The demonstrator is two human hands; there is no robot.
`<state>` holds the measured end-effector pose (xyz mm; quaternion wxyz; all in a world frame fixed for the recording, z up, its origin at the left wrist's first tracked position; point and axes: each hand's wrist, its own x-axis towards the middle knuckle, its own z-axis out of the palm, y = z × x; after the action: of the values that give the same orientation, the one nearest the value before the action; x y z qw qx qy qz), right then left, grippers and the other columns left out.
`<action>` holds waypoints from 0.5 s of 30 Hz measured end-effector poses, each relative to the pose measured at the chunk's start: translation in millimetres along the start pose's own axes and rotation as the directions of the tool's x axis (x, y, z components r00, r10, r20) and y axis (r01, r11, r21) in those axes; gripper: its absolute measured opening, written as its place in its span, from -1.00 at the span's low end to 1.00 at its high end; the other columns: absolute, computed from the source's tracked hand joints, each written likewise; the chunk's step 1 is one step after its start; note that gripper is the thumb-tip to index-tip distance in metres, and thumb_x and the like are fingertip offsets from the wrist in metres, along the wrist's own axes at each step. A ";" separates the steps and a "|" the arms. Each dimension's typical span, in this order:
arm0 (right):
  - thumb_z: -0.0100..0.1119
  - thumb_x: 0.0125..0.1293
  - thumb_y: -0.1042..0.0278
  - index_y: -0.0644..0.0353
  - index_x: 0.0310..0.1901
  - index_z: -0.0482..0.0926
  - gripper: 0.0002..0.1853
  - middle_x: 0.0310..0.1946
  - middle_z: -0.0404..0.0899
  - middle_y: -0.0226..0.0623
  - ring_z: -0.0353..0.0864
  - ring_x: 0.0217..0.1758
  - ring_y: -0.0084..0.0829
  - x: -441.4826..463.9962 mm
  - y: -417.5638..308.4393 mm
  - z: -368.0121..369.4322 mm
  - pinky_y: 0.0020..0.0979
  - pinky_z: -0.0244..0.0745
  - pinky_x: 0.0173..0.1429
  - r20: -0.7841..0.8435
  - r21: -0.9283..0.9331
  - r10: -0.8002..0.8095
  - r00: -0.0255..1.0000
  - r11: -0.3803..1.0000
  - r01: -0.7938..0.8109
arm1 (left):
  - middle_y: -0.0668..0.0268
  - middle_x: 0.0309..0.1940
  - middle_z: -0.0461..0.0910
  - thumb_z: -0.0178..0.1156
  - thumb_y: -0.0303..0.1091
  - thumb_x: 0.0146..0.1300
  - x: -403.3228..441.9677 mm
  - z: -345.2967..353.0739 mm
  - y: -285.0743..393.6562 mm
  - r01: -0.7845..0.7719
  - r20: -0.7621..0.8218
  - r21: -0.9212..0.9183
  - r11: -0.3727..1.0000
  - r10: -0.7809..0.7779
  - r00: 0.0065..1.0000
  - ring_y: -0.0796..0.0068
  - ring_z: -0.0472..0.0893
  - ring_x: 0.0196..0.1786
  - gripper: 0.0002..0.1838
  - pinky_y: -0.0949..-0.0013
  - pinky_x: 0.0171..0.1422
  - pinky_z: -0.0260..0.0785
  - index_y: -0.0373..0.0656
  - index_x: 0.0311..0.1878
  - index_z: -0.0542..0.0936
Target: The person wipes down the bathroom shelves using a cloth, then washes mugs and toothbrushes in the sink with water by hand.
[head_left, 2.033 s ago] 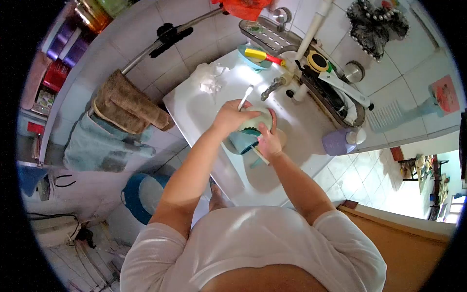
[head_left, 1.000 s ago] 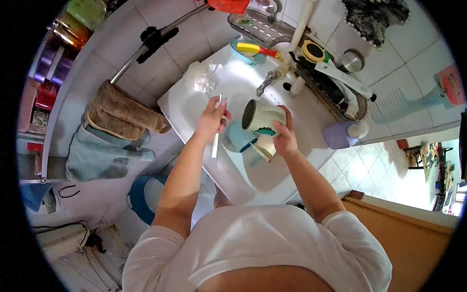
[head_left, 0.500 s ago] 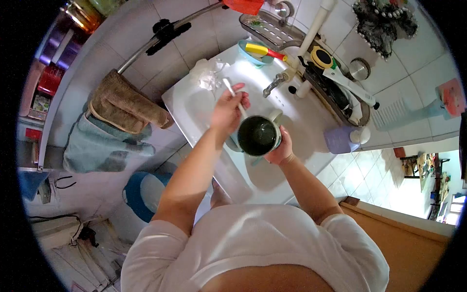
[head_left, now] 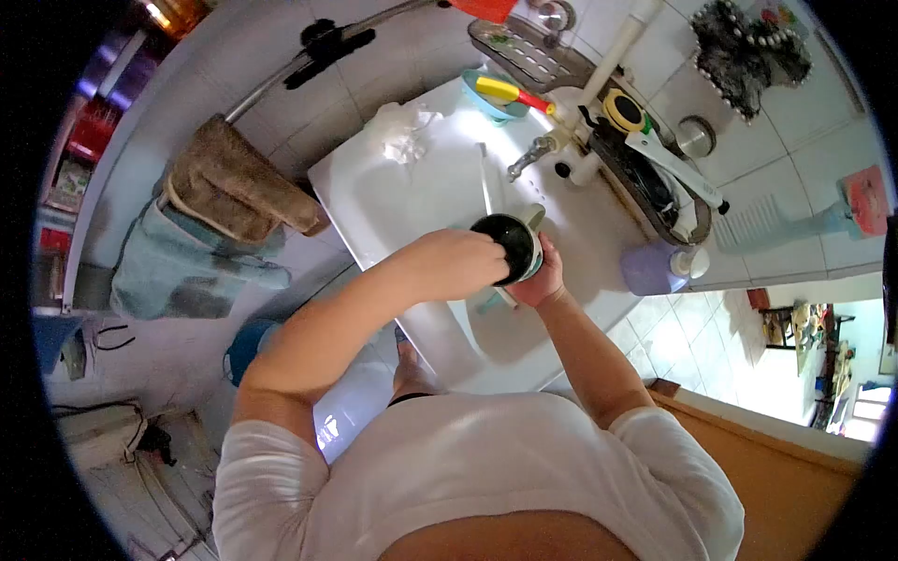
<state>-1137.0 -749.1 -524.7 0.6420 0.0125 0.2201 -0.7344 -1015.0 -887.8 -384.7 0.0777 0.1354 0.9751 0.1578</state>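
Over the white sink point(head_left: 374, 201), my right hand point(head_left: 545, 273) grips a mug point(head_left: 513, 232) with a dark inside and a pale handle. The mug is tilted, its mouth facing me. My left hand point(head_left: 477, 257) reaches into the mouth, with its fingertips hidden inside. A slim white stick point(head_left: 485, 178) stretches from the mug's far rim toward the back of the sink. Whether it rests in the mug or lies on the sink I cannot make out. Something teal and white point(head_left: 500, 298), partly covered, shows just below the mug.
Behind are a faucet point(head_left: 531, 157), a light-blue bowl point(head_left: 486, 107) with a yellow-and-red handled tool point(head_left: 514, 93), and crumpled white material point(head_left: 404, 131). A purple bottle point(head_left: 652, 270) stands right, near a loaded rack point(head_left: 622, 173). Towels point(head_left: 234, 182) hang left.
My left hand has let go of the white stick and moved down and right into the mug. My right hand still holds the mug in nearly the same spot.
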 end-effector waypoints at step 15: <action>-0.07 0.29 -0.05 0.13 0.07 0.46 -0.52 0.01 0.55 -0.16 0.52 0.08 -0.12 8.6 6.1 -8.7 0.06 0.37 0.14 -0.047 -0.079 -0.036 0.998 0.996 0.033 | 0.16 -0.32 0.62 0.10 -0.25 0.07 64.6 73.6 -52.0 0.017 0.298 -0.225 0.974 0.052 0.953 0.23 0.57 -0.33 -0.78 0.19 -0.19 0.39 -0.13 -0.30 0.62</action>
<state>-1135.0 -754.7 -537.1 0.6237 0.0014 0.2644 -0.7356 -1074.6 -895.7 -477.8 0.2389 0.1568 0.9264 0.2451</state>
